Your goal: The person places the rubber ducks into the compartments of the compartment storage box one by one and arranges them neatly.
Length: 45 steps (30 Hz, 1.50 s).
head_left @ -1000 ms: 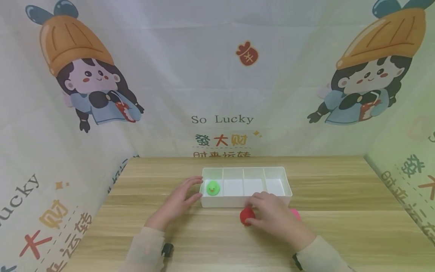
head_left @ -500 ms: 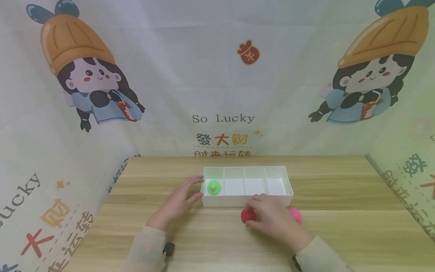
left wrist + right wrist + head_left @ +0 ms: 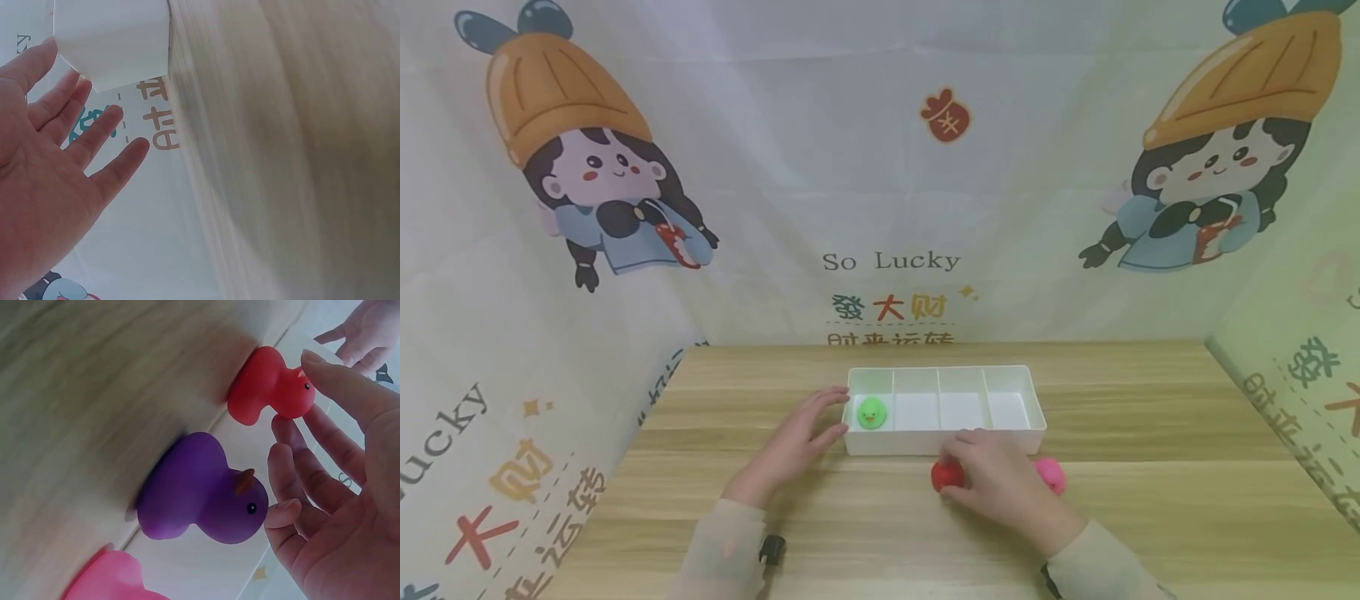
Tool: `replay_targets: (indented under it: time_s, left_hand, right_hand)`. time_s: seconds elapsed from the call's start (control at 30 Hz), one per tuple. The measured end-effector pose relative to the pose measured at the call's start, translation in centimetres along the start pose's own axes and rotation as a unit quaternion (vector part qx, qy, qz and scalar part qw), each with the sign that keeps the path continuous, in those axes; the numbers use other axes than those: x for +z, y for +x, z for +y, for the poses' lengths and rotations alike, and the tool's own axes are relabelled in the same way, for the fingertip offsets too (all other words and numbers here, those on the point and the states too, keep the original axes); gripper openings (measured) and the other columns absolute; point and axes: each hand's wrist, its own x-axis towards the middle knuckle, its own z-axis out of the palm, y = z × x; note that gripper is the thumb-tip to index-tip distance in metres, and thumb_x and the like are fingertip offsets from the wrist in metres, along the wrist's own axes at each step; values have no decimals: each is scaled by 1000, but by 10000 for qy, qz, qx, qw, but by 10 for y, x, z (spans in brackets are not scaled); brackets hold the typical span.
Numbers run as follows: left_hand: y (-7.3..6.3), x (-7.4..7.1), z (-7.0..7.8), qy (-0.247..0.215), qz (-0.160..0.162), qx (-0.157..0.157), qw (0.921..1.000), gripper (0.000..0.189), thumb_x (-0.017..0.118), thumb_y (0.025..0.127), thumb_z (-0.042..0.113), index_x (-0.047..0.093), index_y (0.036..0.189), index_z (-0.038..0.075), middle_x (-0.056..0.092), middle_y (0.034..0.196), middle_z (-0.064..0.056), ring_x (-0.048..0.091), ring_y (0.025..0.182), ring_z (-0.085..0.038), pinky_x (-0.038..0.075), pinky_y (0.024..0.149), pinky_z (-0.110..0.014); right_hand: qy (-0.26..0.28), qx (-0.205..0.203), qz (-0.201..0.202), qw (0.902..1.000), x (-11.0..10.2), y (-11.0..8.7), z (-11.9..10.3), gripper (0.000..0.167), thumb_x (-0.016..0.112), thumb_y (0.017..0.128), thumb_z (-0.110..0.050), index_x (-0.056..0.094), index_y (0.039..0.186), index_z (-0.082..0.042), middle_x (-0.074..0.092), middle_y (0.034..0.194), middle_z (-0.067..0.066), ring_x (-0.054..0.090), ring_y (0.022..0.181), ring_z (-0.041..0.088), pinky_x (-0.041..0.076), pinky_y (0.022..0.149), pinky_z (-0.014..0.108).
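My right hand (image 3: 1003, 483) pinches the head of a red rubber duck (image 3: 259, 384) between thumb and fingers, in front of a white box (image 3: 891, 444). The red duck stands on the table. Beneath the palm is a purple rubber duck (image 3: 187, 487), hidden in the head view; a curled finger is right at its head. A pink rubber duck (image 3: 1051, 475) is just right of that hand. My left hand (image 3: 793, 442), fingers extended, has its fingertips at the box's left end. Inside the leftmost compartment sits a green rubber duck (image 3: 872, 413).
The box has several compartments in a row, split by thin dividers. It stands on a wooden table (image 3: 1150, 433), near the middle. A printed cloth (image 3: 1037, 167) hangs behind the table and along both sides.
The right hand has shifted slightly at the red duck, and more of the pink duck shows beside it. The left hand stays at the box's end.
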Motion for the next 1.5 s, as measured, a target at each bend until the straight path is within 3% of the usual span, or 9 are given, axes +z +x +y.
replay_targets:
  time_s: [0.7,1.2,1.5]
  left_hand:
    - [-1,0,1,20,72,36,10000,46,66,102,19,54,145,6,46,160,-11,39,151,-35,31,126,-57]
    - [-2,-1,0,54,63,41,10000,47,65,102,18,53,145,5,45,161,-13,39,151,-36,30,126,-58]
    - [-1,0,-1,50,57,42,10000,46,65,102,21,54,145,8,46,161,-11,39,151,-34,31,126,-56]
  right_hand:
    - [447,-305,294,9981,4,-3,4,28,91,77,-24,71,96,-20,69,90,-11,59,81,5,58,78,27]
    - [634,-189,112,9977,-5,1,-3,28,89,80,-25,72,101,-21,68,95,-12,54,81,4,54,73,23]
    - [916,63,243,9955,-12,6,-4,25,88,82,-21,73,101,-22,69,95,-12,66,91,12,60,81,26]
